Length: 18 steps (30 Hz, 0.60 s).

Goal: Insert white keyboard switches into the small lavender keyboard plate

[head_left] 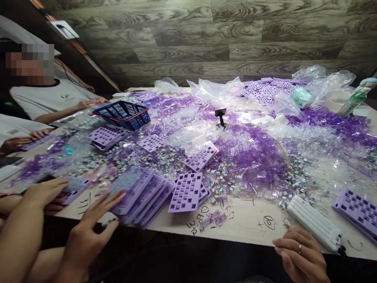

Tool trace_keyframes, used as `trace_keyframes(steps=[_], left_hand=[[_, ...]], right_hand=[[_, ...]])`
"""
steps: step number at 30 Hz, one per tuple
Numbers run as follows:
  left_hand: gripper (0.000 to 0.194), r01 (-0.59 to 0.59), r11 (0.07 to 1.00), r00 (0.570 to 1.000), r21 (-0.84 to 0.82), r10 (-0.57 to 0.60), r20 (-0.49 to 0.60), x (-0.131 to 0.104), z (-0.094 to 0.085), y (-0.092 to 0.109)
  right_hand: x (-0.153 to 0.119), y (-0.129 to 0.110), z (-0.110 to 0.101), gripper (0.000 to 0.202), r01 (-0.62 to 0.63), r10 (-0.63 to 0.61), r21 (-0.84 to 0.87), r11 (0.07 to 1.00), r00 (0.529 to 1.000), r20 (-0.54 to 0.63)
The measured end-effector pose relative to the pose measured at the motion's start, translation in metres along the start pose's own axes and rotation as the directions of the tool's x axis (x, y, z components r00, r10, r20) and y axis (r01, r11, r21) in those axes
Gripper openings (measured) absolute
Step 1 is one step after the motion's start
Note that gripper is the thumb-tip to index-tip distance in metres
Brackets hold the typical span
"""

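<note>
- The right hand is at the near edge of the table, fingers bent together and a ring on one; I cannot tell whether anything is pinched in it.
- The left hand is well apart from it, thumb and fingers spread, not gripping; its fingertips reach the near left side of a fanned stack of purple plates, though actual contact is unclear.
- That stack leans in a row by the table's front edge, left of the middle.
- Left of it, another person's hand is beside a purple plate.
- Just beyond the right hand lies a white ribbed bar, with more purple plates to its right.
- Black handwriting marks the tabletop.
- Right of the fanned stack sits a loose pile of square-holed plates.
- Behind spread small white-and-blue parts and clear purple pieces.
- Farther off stand a dark blue basket and a black stand.
- At the far side are clear plastic bags, a heap of purple sheets and a tilted green bottle.
</note>
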<state>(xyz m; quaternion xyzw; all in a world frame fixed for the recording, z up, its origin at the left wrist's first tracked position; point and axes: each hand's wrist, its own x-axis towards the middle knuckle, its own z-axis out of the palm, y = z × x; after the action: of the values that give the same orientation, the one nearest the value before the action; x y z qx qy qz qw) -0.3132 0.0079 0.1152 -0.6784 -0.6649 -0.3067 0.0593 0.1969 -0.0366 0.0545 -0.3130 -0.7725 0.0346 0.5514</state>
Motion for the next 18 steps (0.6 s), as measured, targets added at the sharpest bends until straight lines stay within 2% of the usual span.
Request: trace_keyframes(steps=[1,3,6,8,10,14,16,18], left_hand=[[0.039,0.015,0.999,0.998,-0.041,-0.012,0.061,-0.002,0.000,-0.004],[0.030,0.024,0.994,0.994,-0.104,-0.012,0.110,-0.004,-0.004,-0.008],[0.014,-0.008,0.990,0.997,-0.139,0.019,0.079,0.001,-0.009,-0.010],[0.018,-0.037,0.996,0.997,-0.081,0.041,0.059,0.007,-0.009,-0.012],[0.032,-0.052,0.998,0.997,0.023,0.051,0.053,0.012,-0.007,-0.016],[0.088,0.041,0.956,0.993,0.291,-0.071,0.092,0.017,0.003,-0.028],[0.101,0.098,0.913,0.980,0.397,-0.159,0.123,0.020,0.008,-0.032],[0.106,0.143,0.889,0.959,0.436,-0.234,0.163,0.023,0.012,-0.033]], right_hand=[[-0.001,0.000,0.000,0.023,-0.003,0.003,-0.005,1.000,1.000,-0.007],[-0.005,0.001,-0.001,0.023,-0.009,0.009,-0.016,1.000,1.000,-0.022],[-0.008,0.002,0.002,0.023,-0.014,0.013,-0.014,1.000,1.000,-0.022],[-0.007,0.002,0.005,0.023,-0.010,0.010,0.001,1.000,1.000,-0.016],[-0.005,0.000,0.008,0.023,-0.001,0.002,0.012,1.000,1.000,-0.017],[-0.004,-0.002,0.009,0.023,-0.003,0.004,0.014,1.000,1.000,-0.028],[-0.007,-0.002,0.008,0.023,-0.014,0.014,0.011,1.000,0.999,-0.030],[-0.009,-0.001,0.007,0.023,-0.025,0.025,0.007,1.000,0.999,-0.028]])
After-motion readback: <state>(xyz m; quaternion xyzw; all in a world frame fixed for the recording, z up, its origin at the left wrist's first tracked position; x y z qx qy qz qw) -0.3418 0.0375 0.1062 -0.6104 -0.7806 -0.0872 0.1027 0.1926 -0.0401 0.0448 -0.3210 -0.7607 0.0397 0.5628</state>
